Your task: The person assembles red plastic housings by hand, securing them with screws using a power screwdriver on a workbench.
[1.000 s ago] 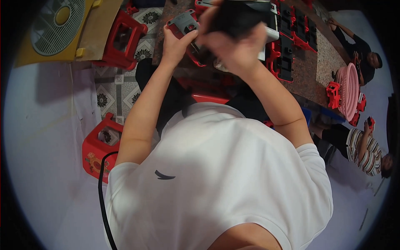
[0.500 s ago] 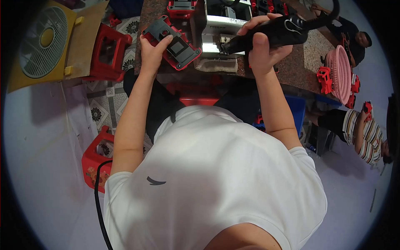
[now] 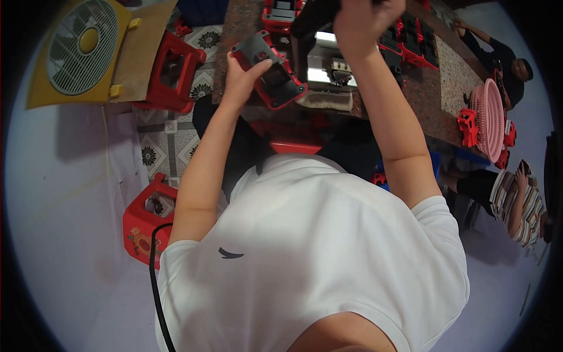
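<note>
My left hand grips a red-and-black plastic housing by its left side, thumb on top, tilted at the table's near edge. My right hand, at the top of the view, is closed around a black corded power screwdriver. The tool reaches left from the fist, its tip above or close to the housing; the exact gap cannot be told. Just right of the housing stands a silver box-like screw feeder, partly covered by the tool and my right hand.
Several red-and-black housings stand on the speckled stone table; another housing lies beyond my left hand. A pink basket is on the right. Red stools and a yellow fan are left. Two people are at the right.
My right hand has lifted the screwdriver away from the feeder, farther off and leftward towards the housing. My left hand still holds the housing. The whole view has shifted slightly.
</note>
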Demonstrator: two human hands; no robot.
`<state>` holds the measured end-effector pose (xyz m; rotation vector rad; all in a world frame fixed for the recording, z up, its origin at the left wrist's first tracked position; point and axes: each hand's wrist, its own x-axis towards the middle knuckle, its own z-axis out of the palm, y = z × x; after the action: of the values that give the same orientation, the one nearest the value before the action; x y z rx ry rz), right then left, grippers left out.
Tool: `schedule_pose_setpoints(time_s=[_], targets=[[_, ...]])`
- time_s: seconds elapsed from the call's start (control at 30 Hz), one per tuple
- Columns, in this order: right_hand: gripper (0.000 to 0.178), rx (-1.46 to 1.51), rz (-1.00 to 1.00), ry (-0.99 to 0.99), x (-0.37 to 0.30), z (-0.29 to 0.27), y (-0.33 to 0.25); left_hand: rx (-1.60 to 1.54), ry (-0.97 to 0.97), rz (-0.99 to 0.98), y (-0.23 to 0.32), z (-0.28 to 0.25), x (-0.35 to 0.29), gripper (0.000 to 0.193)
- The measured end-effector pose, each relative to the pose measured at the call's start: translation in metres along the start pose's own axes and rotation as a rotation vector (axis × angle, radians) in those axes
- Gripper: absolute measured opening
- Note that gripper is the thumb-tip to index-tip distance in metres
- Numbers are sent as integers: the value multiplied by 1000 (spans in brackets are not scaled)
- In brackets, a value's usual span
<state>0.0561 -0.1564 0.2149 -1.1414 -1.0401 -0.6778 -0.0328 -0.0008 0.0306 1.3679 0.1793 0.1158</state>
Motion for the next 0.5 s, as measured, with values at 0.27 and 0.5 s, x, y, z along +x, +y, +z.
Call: schedule_pose_setpoints(time_s=[0.27, 0.5], targets=[[27, -62, 116, 126, -13, 43, 36, 73, 63, 6, -6, -1, 2, 66], [25, -78, 161, 64, -12, 52, 48, 25, 20, 14, 3, -2, 0, 72]])
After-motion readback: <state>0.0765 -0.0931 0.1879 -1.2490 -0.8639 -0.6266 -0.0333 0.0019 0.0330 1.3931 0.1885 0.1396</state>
